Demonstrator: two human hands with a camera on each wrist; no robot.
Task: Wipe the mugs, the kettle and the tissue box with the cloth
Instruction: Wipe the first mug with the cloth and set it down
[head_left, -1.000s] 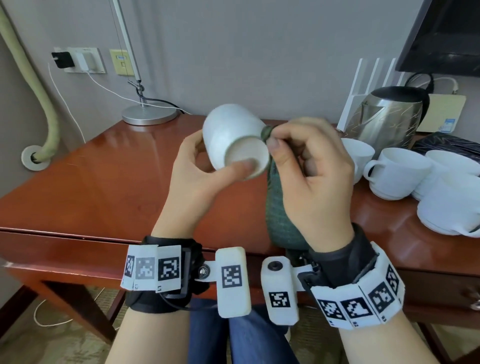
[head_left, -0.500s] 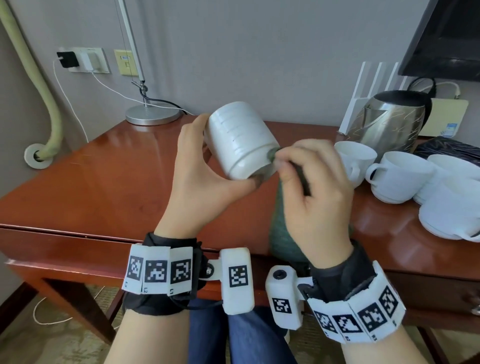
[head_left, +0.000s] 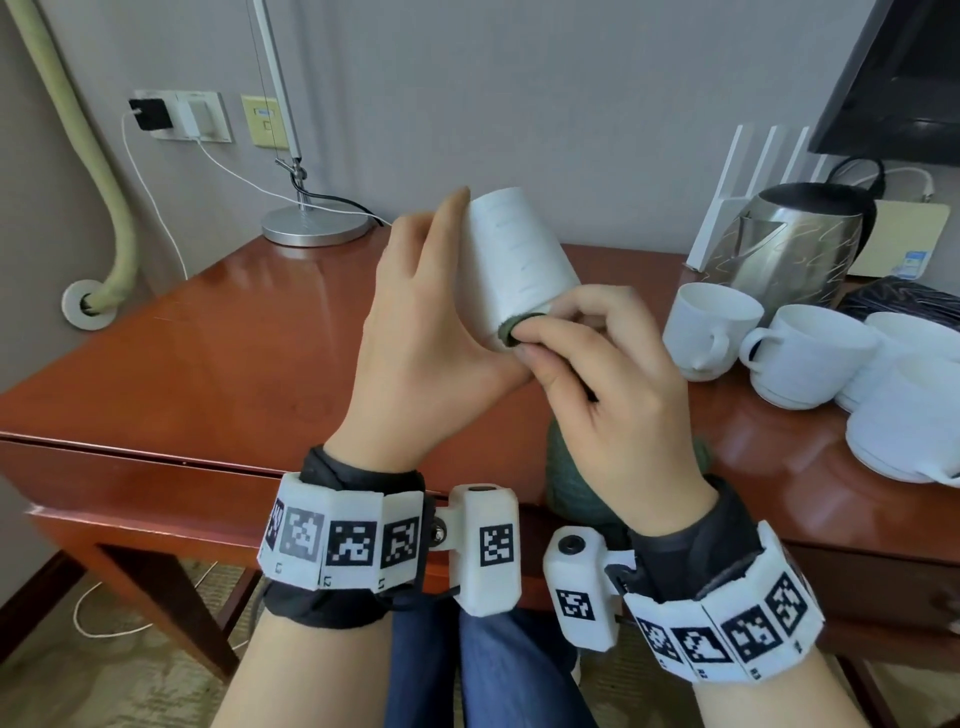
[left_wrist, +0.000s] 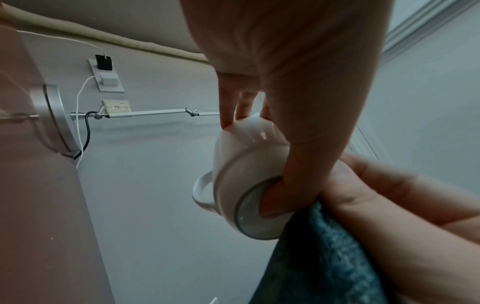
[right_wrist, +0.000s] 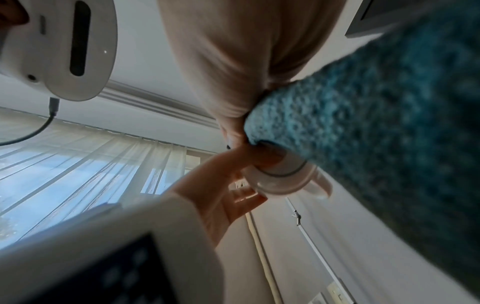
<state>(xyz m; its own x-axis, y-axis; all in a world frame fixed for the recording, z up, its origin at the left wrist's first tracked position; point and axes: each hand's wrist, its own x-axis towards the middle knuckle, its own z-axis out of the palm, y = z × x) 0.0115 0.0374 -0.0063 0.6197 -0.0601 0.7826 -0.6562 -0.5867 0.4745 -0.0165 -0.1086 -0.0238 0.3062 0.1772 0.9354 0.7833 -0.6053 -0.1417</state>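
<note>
Since a second ago, the mug (head_left: 511, 262) tips from base-toward-me to nearly upside down: its long axis now runs steeply up and slightly leftward, the base low by my hands and the mouth aimed up and away. My right hand slides from the rim of the base down to its lower edge.

From large to small: the red-brown table (head_left: 218, 353) carries everything at the right, while the mug I work on is held in the air above its near middle. On the table's far right stands the steel kettle (head_left: 795, 244), upright, spout toward the left. Just in front of it sit the other mugs (head_left: 810, 353), upright, handles to the left, some on saucers.

My left hand (head_left: 421, 332) forms the grip on the mug: in the left wrist view the thumb presses into the recessed base and the fingers reach over the far side near the rim, with the handle (left_wrist: 202, 192) sticking out to the left. My right hand (head_left: 608, 384) pinches the green cloth (head_left: 571, 483) between thumb and forefinger against the base edge, the rest of the cloth hanging below the palm.
</note>
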